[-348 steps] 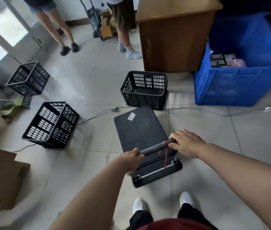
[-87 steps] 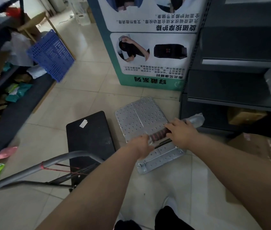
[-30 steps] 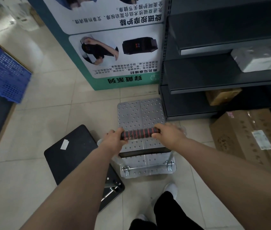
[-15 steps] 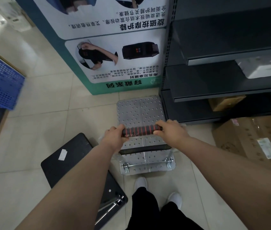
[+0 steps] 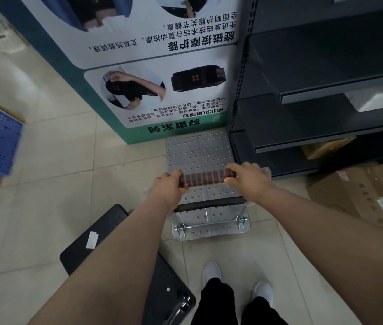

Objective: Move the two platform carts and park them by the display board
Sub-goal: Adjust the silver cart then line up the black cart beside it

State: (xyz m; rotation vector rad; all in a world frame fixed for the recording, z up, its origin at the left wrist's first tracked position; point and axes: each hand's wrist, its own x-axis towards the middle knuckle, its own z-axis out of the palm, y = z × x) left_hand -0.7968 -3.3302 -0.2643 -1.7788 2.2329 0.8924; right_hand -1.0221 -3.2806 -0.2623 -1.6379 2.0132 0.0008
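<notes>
Beige floor tiles (image 5: 52, 184) carry the display board (image 5: 153, 66). Silver cart (image 5: 197, 151) stands against its base; black cart (image 5: 106, 240) lies nearer the person. Left hand (image 5: 169, 186) and right hand (image 5: 248, 177), fingers wrapped, grip the silver cart's handle (image 5: 205, 178).

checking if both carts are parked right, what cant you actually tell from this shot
- Black cart, head view: its rear and handle are covered by the left forearm and cut off by the bottom edge.
- Silver cart: wheels lie under the deck, so whether its front touches the display board is unclear.
- Handle: both ends are wrapped by the left hand and right hand.
- Display board: its top is cut off by the upper edge.
</notes>
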